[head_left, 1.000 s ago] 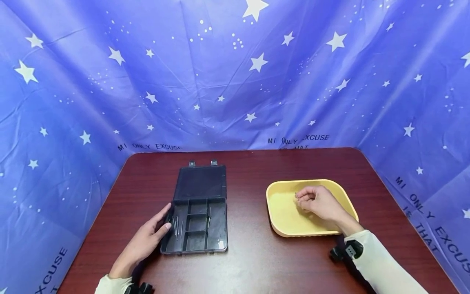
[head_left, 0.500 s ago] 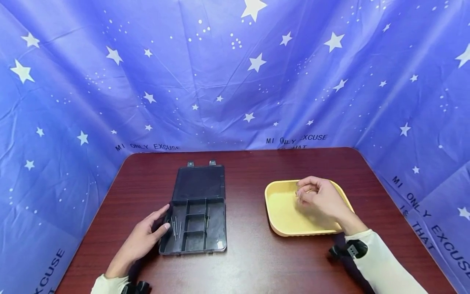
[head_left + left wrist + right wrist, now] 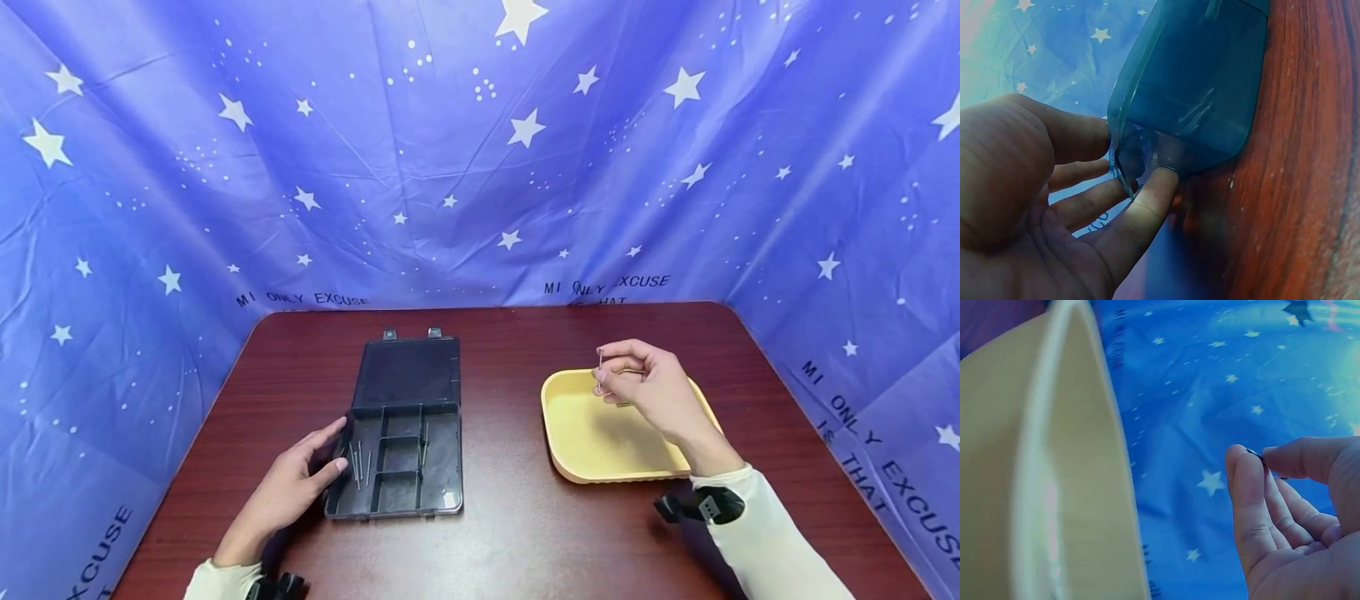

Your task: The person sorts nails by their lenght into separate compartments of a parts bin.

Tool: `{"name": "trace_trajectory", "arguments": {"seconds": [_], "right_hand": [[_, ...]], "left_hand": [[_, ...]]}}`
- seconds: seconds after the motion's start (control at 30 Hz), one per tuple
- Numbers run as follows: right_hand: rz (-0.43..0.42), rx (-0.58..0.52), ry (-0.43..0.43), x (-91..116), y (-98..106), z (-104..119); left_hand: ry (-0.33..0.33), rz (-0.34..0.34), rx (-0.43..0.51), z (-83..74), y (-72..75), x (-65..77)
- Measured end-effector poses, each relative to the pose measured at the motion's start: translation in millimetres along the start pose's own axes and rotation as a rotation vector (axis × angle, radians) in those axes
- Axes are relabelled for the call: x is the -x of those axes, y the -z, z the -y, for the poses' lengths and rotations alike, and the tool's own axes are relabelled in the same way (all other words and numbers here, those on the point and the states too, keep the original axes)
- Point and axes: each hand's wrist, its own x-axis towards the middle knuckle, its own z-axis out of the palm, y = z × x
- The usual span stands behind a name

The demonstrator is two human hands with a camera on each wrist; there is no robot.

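Observation:
My right hand (image 3: 652, 396) pinches a thin metal nail (image 3: 600, 367) between thumb and forefinger above the left half of a yellow tray (image 3: 555, 446). In the right wrist view only a short dark bit of the nail (image 3: 1257, 454) shows between the fingertips. Another small metal glint lies by the other, curled fingers; its kind is unclear. My left hand (image 3: 288, 496) rests against the left side of a black divided box (image 3: 405, 510), thumb at the rim, fingers fairly straight along the wall. Several thin nails (image 3: 358, 467) lie in its left compartment, and more lie in a narrow bundle right of centre.
The box's lid (image 3: 408, 371) lies folded back behind it, two latches at its far edge. A strip of dark red table (image 3: 498, 433) separates box and tray. Blue star-printed cloth (image 3: 450, 167) hangs behind and at both sides.
My right hand has risen from inside the tray and shifted slightly left, bringing the pinched nail up with it. The left hand and the box stay in place.

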Motion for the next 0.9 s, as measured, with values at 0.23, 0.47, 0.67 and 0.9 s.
{"name": "trace_trajectory", "arguments": {"seconds": [0.23, 0.47, 0.67, 0.9], "right_hand": [[0.007, -0.108, 0.095, -1.2, -11.0, 22.2], [0.025, -0.135, 0.157, -4.2, -18.9, 39.5], [0.036, -0.145, 0.17, -4.3, -23.2, 43.8], [0.047, -0.15, 0.164, -6.1, -29.9, 42.3]], "left_hand": [[0.014, 0.024, 0.045, 1.6, 0.1, 1.1], [0.009, 0.026, 0.06, -0.4, 1.0, 1.1], [0.005, 0.02, 0.066, -0.7, 0.4, 1.6], [0.001, 0.016, 0.085, -0.6, 0.7, 1.6]]}}
